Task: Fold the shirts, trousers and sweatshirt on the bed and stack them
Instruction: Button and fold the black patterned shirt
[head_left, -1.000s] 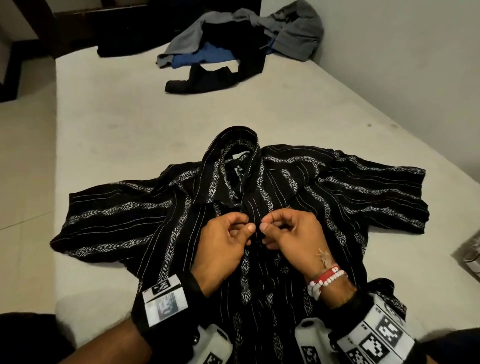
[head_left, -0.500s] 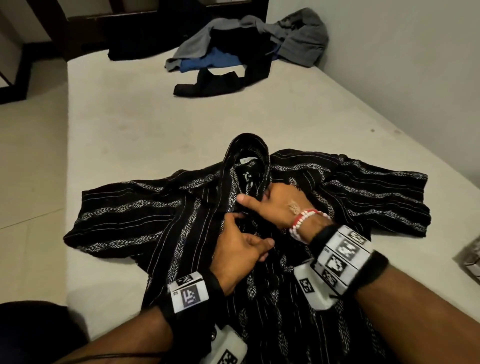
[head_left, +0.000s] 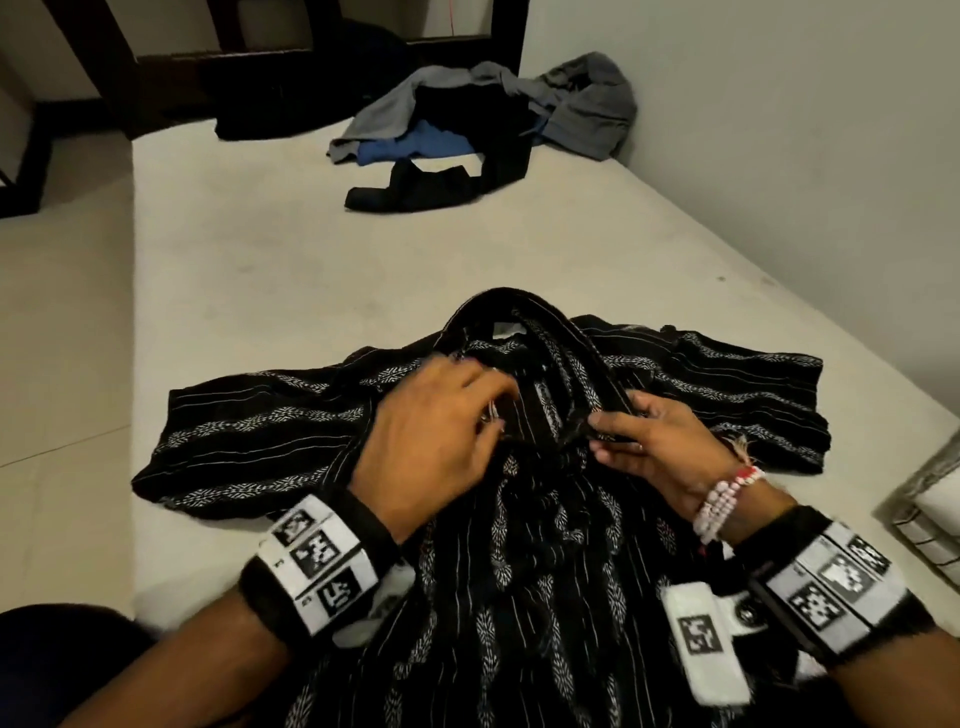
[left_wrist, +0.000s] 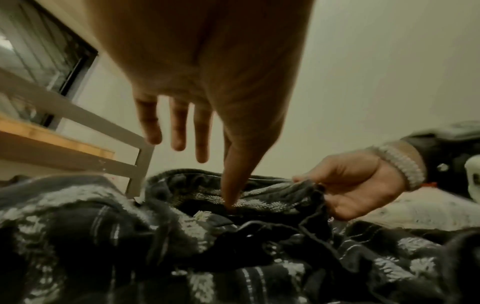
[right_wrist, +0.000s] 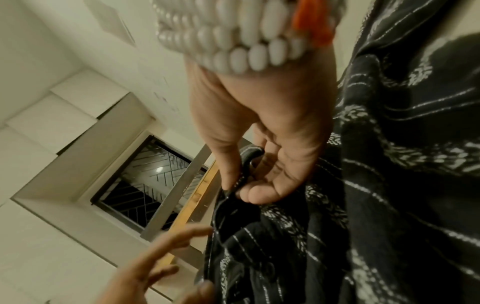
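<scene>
The right hand (head_left: 670, 447) pinches the front edge of the black patterned shirt (head_left: 545, 571) just below its collar (head_left: 514, 322), thumb and forefinger closed on the cloth. The left hand (head_left: 431, 431) is spread wide and holds nothing; in the left wrist view one fingertip (left_wrist: 230, 203) presses down inside the neck opening. The shirt lies face up, sleeves spread left and right, on the near part of the bed (head_left: 260, 291). Far off, by the wall, the pile of unfolded clothes (head_left: 483, 130) waits.

A likely slip: pulling the pinched edge sideways while only one finger pins the other side could drag the front askew, so the fold comes out crooked. Half a second ago the right hand reached across the collar and the left sat lower; now they have parted to either side of the opening.
</scene>
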